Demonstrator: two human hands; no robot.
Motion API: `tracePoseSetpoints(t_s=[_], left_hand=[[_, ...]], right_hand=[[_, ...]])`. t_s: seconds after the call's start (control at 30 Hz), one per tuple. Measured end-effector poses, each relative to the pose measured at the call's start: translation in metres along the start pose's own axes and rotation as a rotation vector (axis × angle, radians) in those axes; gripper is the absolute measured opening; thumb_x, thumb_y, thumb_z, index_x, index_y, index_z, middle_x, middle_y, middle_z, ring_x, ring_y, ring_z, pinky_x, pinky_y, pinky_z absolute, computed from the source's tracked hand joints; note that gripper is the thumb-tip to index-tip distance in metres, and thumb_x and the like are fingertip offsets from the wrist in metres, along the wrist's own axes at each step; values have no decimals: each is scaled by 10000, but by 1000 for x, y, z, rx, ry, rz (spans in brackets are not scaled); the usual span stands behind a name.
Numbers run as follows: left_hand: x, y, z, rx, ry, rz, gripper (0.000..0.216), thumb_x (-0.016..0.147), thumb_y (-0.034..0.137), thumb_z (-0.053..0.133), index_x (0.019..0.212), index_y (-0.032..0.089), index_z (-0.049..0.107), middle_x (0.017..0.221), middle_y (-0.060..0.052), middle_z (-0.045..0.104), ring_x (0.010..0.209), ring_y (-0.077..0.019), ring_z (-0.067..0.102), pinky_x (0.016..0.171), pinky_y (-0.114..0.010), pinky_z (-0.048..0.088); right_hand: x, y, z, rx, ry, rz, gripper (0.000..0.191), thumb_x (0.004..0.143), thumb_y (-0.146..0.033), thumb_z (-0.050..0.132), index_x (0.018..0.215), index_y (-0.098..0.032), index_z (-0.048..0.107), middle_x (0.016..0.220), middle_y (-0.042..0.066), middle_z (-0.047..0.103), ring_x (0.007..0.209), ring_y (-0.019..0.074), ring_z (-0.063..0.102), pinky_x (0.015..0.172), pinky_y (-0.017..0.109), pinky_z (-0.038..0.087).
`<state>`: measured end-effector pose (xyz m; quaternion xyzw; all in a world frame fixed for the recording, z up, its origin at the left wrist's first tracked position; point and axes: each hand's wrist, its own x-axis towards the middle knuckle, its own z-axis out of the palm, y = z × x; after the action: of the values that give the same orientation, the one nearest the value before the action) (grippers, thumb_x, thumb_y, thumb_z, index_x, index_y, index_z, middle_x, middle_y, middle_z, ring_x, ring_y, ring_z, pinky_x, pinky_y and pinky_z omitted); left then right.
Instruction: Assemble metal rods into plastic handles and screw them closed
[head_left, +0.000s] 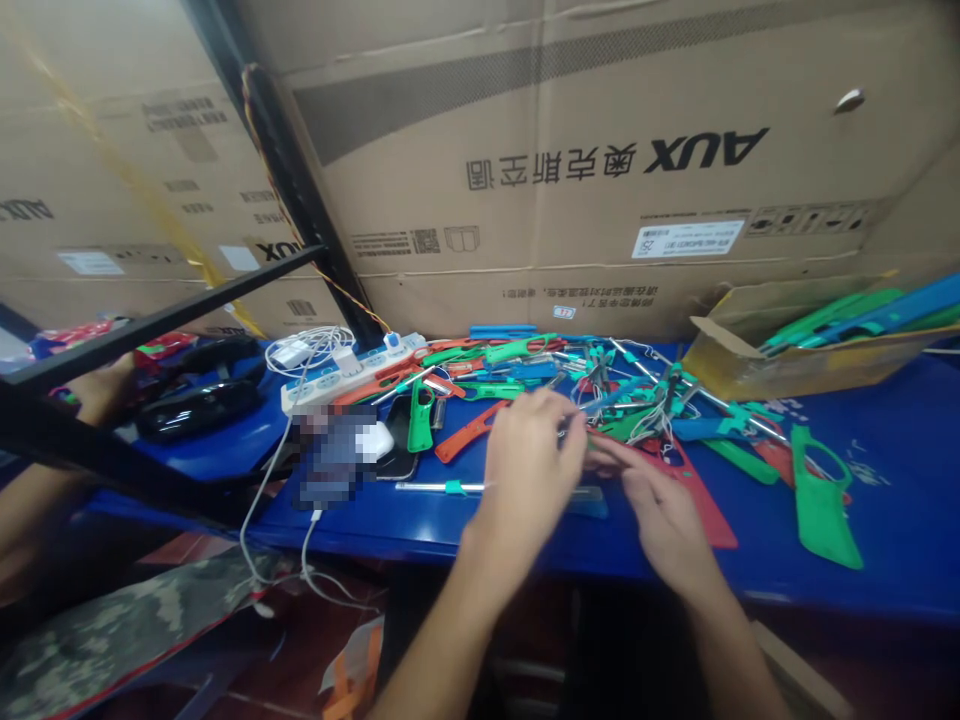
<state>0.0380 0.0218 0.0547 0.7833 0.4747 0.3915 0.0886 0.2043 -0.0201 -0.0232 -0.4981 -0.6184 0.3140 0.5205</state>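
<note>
Over the near edge of the blue table, my left hand (529, 465) and my right hand (667, 515) meet with bent fingers. Whatever they pinch between them is small, mostly hidden and blurred. A red plastic handle shell (701, 490) lies beside and partly behind my right hand. Left of my left hand, a thin metal tube with a teal clip (453, 488) rests flat. Beyond the hands spreads a heap of metal tubes, thin wires and coloured handle shells, like long-necked lighter parts. An orange shell (469, 432) and a green shell (421, 415) lie at its near left.
A cardboard box (817, 370) of green and blue shells stands at right, near a loose green shell (825, 500). A power strip (352, 372) and phone (401, 445) lie left. Behind a black metal frame (150, 335), another person's arm (37, 505) reaches in. Large cartons wall the back.
</note>
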Motion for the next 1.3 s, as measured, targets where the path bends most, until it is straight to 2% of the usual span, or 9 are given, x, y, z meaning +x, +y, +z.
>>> tracePoseSetpoints(t_s=[0.1, 0.23, 0.43, 0.6, 0.7, 0.9, 1.0, 1.13, 1.3], left_hand=[[-45, 16, 20, -113, 75, 38, 118, 998, 223, 593, 1022, 225, 708, 1066, -55, 750, 1000, -238, 673, 871, -425, 520], [-70, 28, 44, -238, 87, 23, 144, 998, 154, 550, 1052, 213, 670, 1078, -71, 730, 1015, -225, 672, 866, -407, 522], [-69, -7, 11, -282, -30, 106, 156, 1014, 210, 577, 1109, 259, 691, 1178, -42, 736, 1115, -205, 666, 1007, -401, 489], [-85, -76, -34, -237, 219, -150, 127, 1011, 254, 581, 1029, 247, 706, 1096, -49, 727, 1085, -219, 668, 996, -401, 510], [-93, -99, -47, -205, 194, -247, 110, 987, 310, 629, 1032, 249, 709, 1121, -47, 711, 1108, -226, 658, 1015, -398, 512], [-89, -99, -44, -114, -6, -140, 283, 1015, 310, 597, 1295, 276, 614, 1374, -72, 606, 1324, -238, 521, 1139, -444, 425], [-84, -101, -41, -64, -108, -56, 216, 1035, 275, 560, 1227, 283, 658, 1402, -55, 596, 1356, -248, 467, 1156, -474, 389], [-85, -106, -40, -33, -83, 4, 145, 1019, 256, 590, 1095, 265, 713, 1318, -51, 662, 1320, -272, 477, 1118, -505, 396], [-87, -106, -41, -111, -122, -13, 164, 999, 304, 636, 1144, 273, 708, 1301, -53, 678, 1288, -267, 509, 1099, -501, 412]], right_hand=[[-2, 4, -1, 34, 171, 37, 520, 964, -609, 558, 1262, -205, 695, 1145, 112, 776, 1084, 301, 733, 948, 445, 601], [-5, -4, -2, 16, 195, 47, 419, 892, -578, 673, 1109, -227, 744, 1011, 90, 791, 986, 313, 751, 905, 468, 623], [-8, -3, -2, -21, 293, -22, 441, 872, -467, 746, 1244, -245, 662, 1067, 80, 778, 1002, 287, 743, 912, 451, 603], [-4, -3, -1, -256, 98, -127, 307, 871, -457, 759, 1112, -274, 706, 1098, 58, 755, 1041, 279, 705, 919, 436, 571], [-1, -6, 1, -332, -62, -192, 280, 905, -460, 726, 1138, -305, 715, 1094, 32, 755, 1042, 273, 696, 961, 460, 550], [1, 0, 4, -384, -196, -189, 265, 922, -445, 714, 1154, -319, 687, 1184, 32, 722, 1164, 285, 647, 1047, 518, 490], [-1, 1, 3, -391, -249, -162, 259, 944, -427, 690, 1179, -324, 657, 1236, 27, 697, 1220, 274, 613, 1080, 515, 468], [-1, -1, 2, -392, -278, -120, 256, 960, -422, 669, 1193, -323, 637, 1258, 24, 680, 1240, 258, 597, 1086, 493, 467], [1, -3, 4, -402, -286, -89, 247, 965, -400, 663, 1196, -317, 634, 1255, 25, 678, 1231, 252, 602, 1085, 486, 472]])
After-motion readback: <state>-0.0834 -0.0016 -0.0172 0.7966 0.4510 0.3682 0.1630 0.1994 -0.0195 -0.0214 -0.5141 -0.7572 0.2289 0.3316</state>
